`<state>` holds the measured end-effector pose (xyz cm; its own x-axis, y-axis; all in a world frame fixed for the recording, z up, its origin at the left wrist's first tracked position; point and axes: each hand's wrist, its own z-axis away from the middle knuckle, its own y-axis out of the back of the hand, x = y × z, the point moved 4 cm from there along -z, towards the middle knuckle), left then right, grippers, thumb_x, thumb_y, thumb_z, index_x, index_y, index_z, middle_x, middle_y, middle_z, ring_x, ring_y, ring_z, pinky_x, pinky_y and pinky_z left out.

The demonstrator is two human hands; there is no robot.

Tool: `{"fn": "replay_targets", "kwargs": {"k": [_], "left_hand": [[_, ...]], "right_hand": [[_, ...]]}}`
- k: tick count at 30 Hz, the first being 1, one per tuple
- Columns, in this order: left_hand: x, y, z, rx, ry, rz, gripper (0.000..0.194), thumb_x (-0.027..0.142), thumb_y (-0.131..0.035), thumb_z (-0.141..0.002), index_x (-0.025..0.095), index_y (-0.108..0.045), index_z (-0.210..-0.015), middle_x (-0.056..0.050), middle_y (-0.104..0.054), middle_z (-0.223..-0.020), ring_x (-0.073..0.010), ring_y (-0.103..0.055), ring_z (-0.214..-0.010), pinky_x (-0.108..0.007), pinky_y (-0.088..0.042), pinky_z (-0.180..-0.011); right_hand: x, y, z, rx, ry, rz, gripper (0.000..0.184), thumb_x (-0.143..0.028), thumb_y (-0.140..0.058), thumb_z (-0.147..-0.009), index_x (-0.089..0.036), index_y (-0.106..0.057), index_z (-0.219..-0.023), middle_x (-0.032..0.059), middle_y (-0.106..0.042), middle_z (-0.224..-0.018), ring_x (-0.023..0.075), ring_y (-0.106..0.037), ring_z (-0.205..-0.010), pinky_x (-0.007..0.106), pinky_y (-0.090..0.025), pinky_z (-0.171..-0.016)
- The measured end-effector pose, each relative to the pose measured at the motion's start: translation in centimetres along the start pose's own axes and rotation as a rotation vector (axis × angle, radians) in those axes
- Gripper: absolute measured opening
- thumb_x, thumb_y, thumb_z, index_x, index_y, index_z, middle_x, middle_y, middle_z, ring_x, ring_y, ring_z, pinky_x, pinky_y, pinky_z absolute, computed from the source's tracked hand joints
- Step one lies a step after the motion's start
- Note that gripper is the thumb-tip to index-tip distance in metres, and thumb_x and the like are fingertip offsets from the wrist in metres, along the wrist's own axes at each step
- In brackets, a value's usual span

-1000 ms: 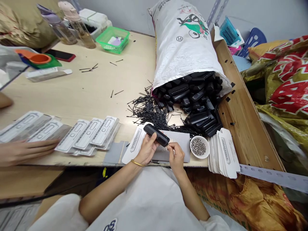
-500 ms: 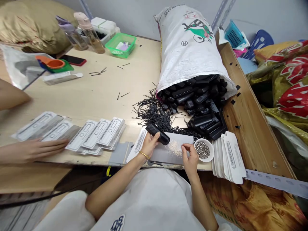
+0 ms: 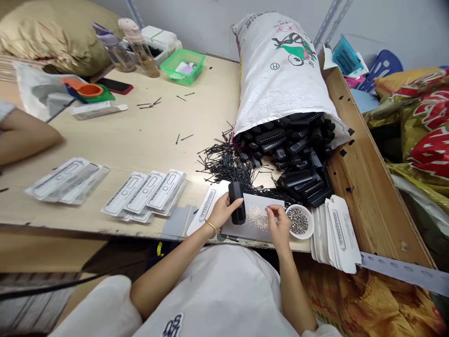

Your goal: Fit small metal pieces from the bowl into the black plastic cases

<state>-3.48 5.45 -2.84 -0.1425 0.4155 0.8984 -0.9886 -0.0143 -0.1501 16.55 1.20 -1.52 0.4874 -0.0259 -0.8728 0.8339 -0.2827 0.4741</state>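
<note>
The person's L hand (image 3: pixel 221 213) is clamped on a black casing (image 3: pixel 236 201), thumb across it, holding it over the L part of a grey sheet (image 3: pixel 270 202) at the table's near edge. The R hand (image 3: pixel 279 223) is nr the sheet's R side, thumb & fingertips close together (too small to tell if they pinch anything). Pale bits (image 3: pixel 257 217) are scattered on the sheet btwn the hands. Just R of the R hand is a white bowl (image 3: pixel 311 227) w/ small metal pcs (image 3: pixel 298 221), and next to that a stack of white cards (image 3: pixel 336 234).

Behind the sheet: a loose heap of thin black sticks (image 3: pixel 224 161), plus more black casings (image 3: pixel 298 164) spilling from a white sack (image 3: pixel 273 89). Farther L, printed packs (image 3: pixel 126 194) lie in overlapping groups; a co-worker's forearm (image 3: pixel 30 135) rests at the far L, well apart from the person's hands.
</note>
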Motion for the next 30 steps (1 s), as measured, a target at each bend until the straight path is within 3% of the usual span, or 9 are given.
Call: {"fn": "replay_targets", "kwargs": {"k": [4,8,12,15,18,21,23,26,30], "left_hand": [[-0.3,0.9,0.1,-0.007,-0.115,-0.463,0.029,0.039,-0.08,-0.059,0.019,-0.059,-0.061,0.0,-0.054,-0.051,-0.0177,-0.052,-0.055,-0.027,-0.039,-0.059],[-0.6,2.1,0.6,-0.046,-0.218,-0.395,0.016,0.031,-0.076,-0.065,0.022,-0.069,-0.076,-0.005,-0.065,-0.073,-0.0201,-0.057,-0.066,-0.028,-0.042,-0.069],[-0.6,6.1,0.9,0.25,-0.218,-0.648,0.044,0.013,-0.079,-0.055,0.02,-0.066,-0.096,-0.007,-0.061,-0.09,-0.026,-0.057,-0.091,-0.031,-0.041,-0.084],[-1.1,7.8,0.7,0.252,-0.068,-1.008,0.062,0.012,-0.079,-0.057,0.016,-0.057,-0.115,-0.011,-0.057,-0.103,-0.03,-0.055,-0.103,-0.038,-0.042,-0.089],[-0.7,8.1,0.4,0.242,-0.096,-1.13,0.073,0.017,-0.079,-0.06,0.012,-0.049,-0.127,-0.015,-0.054,-0.11,-0.0325,-0.052,-0.11,-0.045,-0.04,-0.095],[0.6,8.0,0.5,0.237,-0.192,-0.781,0.071,0.029,-0.073,-0.069,0.012,-0.044,-0.132,-0.015,-0.054,-0.114,-0.0299,-0.051,-0.112,-0.045,-0.04,-0.098],[0.7,6.8,0.6,-0.003,-0.07,-0.354,0.063,0.041,-0.065,-0.075,0.014,-0.047,-0.129,-0.013,-0.058,-0.113,-0.0269,-0.056,-0.107,-0.041,-0.046,-0.094],[0.5,3.6,1.9,-0.421,0.208,0.162,0.066,0.056,-0.067,-0.07,0.011,-0.055,-0.118,-0.013,-0.065,-0.104,-0.0244,-0.064,-0.094,-0.036,-0.051,-0.084],[1.0,1.3,2.9,-0.503,0.245,0.372,0.073,0.059,-0.072,-0.067,0.008,-0.054,-0.116,-0.013,-0.069,-0.091,-0.0182,-0.067,-0.071,-0.03,-0.055,-0.069]], "right_hand": [[-0.4,-1.7,-1.1,-0.141,0.025,0.043,0.017,-0.032,-0.05,-0.087,-0.018,-0.059,-0.081,0.0023,-0.063,-0.074,0.0151,-0.057,-0.066,0.027,-0.043,-0.063],[-3.1,-5.7,-2.6,-0.235,0.206,0.09,0.011,-0.023,-0.049,-0.087,-0.02,-0.058,-0.081,0.0036,-0.063,-0.08,0.0181,-0.056,-0.078,0.029,-0.042,-0.069],[-5.1,-12.2,-4.5,-0.497,0.279,0.422,0.011,-0.02,-0.064,-0.079,-0.018,-0.059,-0.089,0.0096,-0.064,-0.096,0.0245,-0.051,-0.096,0.036,-0.039,-0.083],[-5.4,-15.5,-6.2,-0.644,0.229,0.564,0.028,-0.015,-0.077,-0.065,-0.015,-0.058,-0.085,0.0134,-0.061,-0.099,0.0272,-0.048,-0.099,0.039,-0.035,-0.086],[-5.9,-15.8,-7.6,-0.718,0.254,0.526,0.022,-0.015,-0.075,-0.067,-0.016,-0.053,-0.071,0.0081,-0.061,-0.089,0.0229,-0.049,-0.092,0.035,-0.033,-0.083],[-6.8,-13.6,-8.5,-0.746,0.318,0.444,0.019,-0.018,-0.067,-0.078,-0.017,-0.05,-0.069,0.0023,-0.063,-0.085,0.0184,-0.05,-0.091,0.032,-0.031,-0.085],[-7.6,-11.5,-8.9,-0.715,0.365,0.308,0.019,-0.019,-0.064,-0.079,-0.018,-0.048,-0.069,0.0009,-0.064,-0.084,0.0175,-0.05,-0.092,0.034,-0.03,-0.089],[-8.1,-8.7,-9.2,-0.746,0.398,-0.065,0.025,-0.026,-0.064,-0.08,-0.019,-0.045,-0.064,0.0011,-0.064,-0.079,0.0175,-0.052,-0.086,0.036,-0.033,-0.09],[-7.4,-6.5,-8.6,-0.799,0.273,-0.598,0.034,-0.043,-0.068,-0.075,-0.021,-0.043,-0.066,0.0003,-0.059,-0.072,0.0171,-0.053,-0.076,0.033,-0.042,-0.077]]}}
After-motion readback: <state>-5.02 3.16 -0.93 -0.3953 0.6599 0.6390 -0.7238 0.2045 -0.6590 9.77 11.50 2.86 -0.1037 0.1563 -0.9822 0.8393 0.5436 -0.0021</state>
